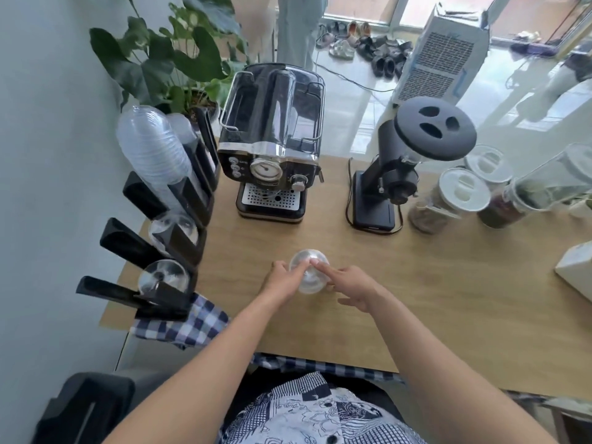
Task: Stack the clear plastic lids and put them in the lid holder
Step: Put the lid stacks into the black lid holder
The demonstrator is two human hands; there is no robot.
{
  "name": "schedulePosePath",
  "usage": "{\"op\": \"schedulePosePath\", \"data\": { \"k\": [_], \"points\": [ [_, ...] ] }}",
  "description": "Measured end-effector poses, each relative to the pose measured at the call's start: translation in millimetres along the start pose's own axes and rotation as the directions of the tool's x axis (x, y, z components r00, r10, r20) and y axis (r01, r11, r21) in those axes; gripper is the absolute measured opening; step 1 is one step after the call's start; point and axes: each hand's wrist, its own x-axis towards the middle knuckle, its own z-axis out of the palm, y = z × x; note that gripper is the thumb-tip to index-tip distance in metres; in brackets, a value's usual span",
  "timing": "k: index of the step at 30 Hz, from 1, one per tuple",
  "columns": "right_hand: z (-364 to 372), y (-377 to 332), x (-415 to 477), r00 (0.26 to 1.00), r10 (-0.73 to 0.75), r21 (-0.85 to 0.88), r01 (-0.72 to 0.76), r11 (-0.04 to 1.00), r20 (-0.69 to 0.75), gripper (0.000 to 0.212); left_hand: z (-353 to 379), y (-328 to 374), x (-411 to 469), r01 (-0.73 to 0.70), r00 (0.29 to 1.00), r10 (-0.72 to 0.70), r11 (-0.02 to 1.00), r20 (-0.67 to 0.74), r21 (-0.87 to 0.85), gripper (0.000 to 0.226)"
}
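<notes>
A small stack of clear domed plastic lids (308,267) stands on the wooden table in front of me. My left hand (283,278) grips its left side and my right hand (347,285) presses its right side, a finger lying across the top. The black lid holder (166,251) runs along the table's left edge in several slots. Its far slot holds a tall stack of clear lids (150,145). Two nearer slots each hold a clear lid (173,227) (163,275).
An espresso machine (272,149) stands at the back centre, a black coffee grinder (407,161) to its right. Jars with white lids (461,193) crowd the back right. A checked cloth (189,325) hangs at the front left corner. A white box (576,267) sits at the right edge.
</notes>
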Motion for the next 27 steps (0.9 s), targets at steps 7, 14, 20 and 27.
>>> {"op": "schedulePosePath", "data": {
  "k": [7,14,20,27],
  "points": [
    [4,10,5,0.998,0.012,0.128,-0.019,0.992,0.055,0.076,-14,-18,11,0.064,0.983,-0.026,0.976,0.181,-0.206,0.109],
    [21,12,7,0.998,-0.026,0.139,0.018,0.99,0.05,0.112,-43,-29,8,0.035,0.952,0.047,0.965,0.301,-0.259,0.099],
    [45,2,-1,0.998,-0.05,0.174,0.043,0.984,0.034,0.126,-68,-29,0,-0.008,0.937,0.1,0.964,0.334,-0.267,0.07],
    [69,6,-15,0.997,-0.071,0.24,0.072,0.968,-0.013,0.119,-77,-39,9,-0.005,0.938,0.067,0.984,0.34,-0.18,0.092]
  ]
}}
